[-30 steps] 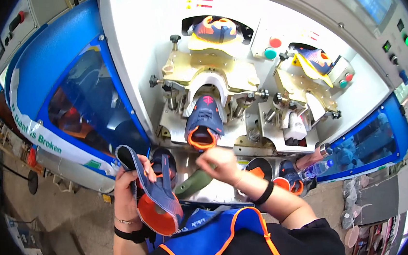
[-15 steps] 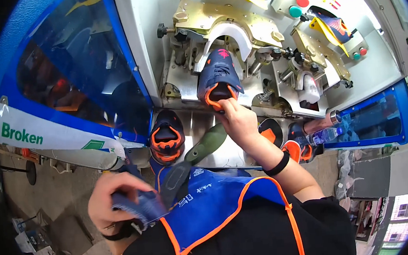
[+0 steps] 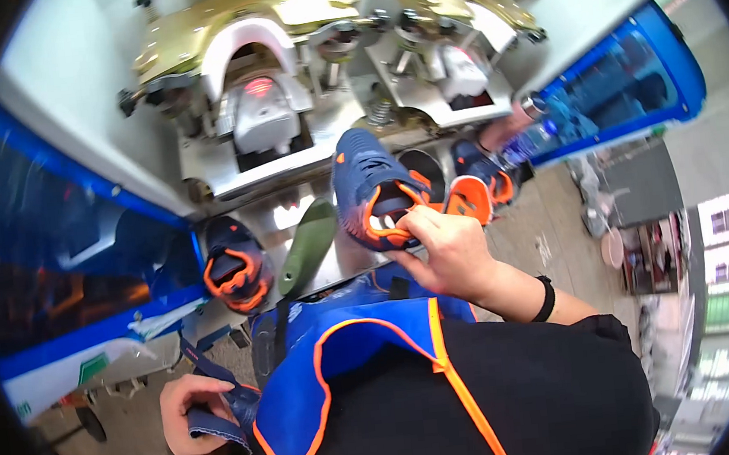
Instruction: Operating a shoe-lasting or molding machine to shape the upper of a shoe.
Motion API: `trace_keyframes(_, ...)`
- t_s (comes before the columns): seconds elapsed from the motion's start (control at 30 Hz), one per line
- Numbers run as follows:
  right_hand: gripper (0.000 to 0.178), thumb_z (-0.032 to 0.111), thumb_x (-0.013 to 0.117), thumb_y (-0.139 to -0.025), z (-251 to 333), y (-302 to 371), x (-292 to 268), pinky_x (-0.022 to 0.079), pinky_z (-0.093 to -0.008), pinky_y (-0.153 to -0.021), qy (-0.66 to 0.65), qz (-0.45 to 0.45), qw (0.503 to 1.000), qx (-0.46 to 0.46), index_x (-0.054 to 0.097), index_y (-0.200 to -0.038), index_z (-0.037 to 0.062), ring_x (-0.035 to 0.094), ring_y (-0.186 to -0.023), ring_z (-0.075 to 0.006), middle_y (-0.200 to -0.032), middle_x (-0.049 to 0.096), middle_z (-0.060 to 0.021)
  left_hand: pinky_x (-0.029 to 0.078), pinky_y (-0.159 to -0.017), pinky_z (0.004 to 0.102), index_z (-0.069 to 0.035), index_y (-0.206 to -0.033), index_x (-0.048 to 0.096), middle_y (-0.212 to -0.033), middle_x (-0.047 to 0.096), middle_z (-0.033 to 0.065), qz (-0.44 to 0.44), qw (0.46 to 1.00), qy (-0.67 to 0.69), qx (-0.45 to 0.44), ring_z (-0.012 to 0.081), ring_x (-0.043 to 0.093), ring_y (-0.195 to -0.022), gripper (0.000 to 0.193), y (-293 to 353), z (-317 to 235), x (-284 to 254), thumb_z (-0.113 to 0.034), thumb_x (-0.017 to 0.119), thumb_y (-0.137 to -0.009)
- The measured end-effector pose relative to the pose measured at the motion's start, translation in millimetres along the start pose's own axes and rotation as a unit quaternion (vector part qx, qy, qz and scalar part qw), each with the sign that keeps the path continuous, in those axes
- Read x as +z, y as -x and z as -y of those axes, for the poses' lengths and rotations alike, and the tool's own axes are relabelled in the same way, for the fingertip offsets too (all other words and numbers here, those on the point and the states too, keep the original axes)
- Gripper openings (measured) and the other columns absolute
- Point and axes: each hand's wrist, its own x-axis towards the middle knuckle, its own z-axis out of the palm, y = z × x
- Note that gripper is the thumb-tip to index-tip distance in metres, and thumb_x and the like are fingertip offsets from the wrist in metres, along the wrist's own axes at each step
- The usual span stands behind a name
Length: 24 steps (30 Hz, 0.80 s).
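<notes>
My right hand pinches the heel collar of a navy shoe upper with orange lining, holding it in front of the machine's metal ledge. Behind it, a bare white foot-shaped form stands under a curved white pad. Low at the left, my left hand is closed round a dark blue strip of cloth with a frayed-looking edge, beside my blue apron. A second navy and orange shoe sits on the ledge, next to a flat green sole-shaped piece with a small hole.
Brass-coloured clamp plates and a second white form fill the machine. At the right lie another navy shoe, an orange-lined piece and a plastic bottle. Blue-framed doors flank both sides.
The shoe upper has come off the white form toward me, in my right hand. My left hand has lowered with the cloth strip. The view has turned to the right.
</notes>
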Motion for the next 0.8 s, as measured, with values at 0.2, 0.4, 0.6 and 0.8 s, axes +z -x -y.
trace_keyframes(0.2,0.034,0.025,0.078,-0.075,-65,72,-15,0.053,-0.041,-0.065,0.116,-0.033,0.966,0.228,0.06,-0.097,0.0062,0.066,-0.08,-0.0346,-0.091,0.063,-0.0136,0.045,-0.05,0.0204,0.008,-0.1,0.065,-0.06,0.062,0.0047,0.071,0.996,-0.044,0.007,0.0118,0.061,-0.051,0.052,-44,-10,26,-0.017,0.083,-0.059)
trace_keyframes(0.4,0.039,0.037,0.077,-0.079,-194,105,-59,0.052,-0.0413,-0.074,0.092,-0.04,0.951,0.292,0.059,-0.097,0.0067,0.064,-0.09,-0.0329,-0.099,0.058,-0.0111,0.041,-0.05,0.0202,0.002,-0.098,0.069,-0.061,0.064,0.0039,0.185,0.974,-0.13,-0.024,0.0111,0.062,-0.05,0.054,-89,-24,48,-0.02,0.081,-0.051)
trace_keyframes(0.6,0.044,0.04,0.077,-0.078,-280,135,-40,0.052,-0.0442,-0.08,0.121,0.067,0.947,0.291,0.063,-0.105,0.0079,0.063,-0.095,-0.0342,-0.108,0.061,-0.0112,0.038,-0.051,0.0199,0.004,-0.095,0.067,-0.06,0.061,0.0039,0.13,0.986,-0.1,-0.01,0.0093,0.059,-0.052,0.05,-104,-37,63,-0.024,0.082,-0.057)
trace_keyframes(0.8,0.024,0.029,0.078,-0.076,-183,19,-67,0.049,-0.0404,-0.067,0.266,-0.18,0.941,0.106,0.067,-0.081,0.0089,0.062,-0.078,-0.0284,-0.079,0.063,-0.0069,0.042,-0.05,0.0229,-0.001,-0.091,0.054,-0.061,0.052,0.0055,-0.128,0.983,-0.004,0.135,0.0135,0.055,-0.052,0.035,-130,-71,104,-0.035,0.052,-0.101)
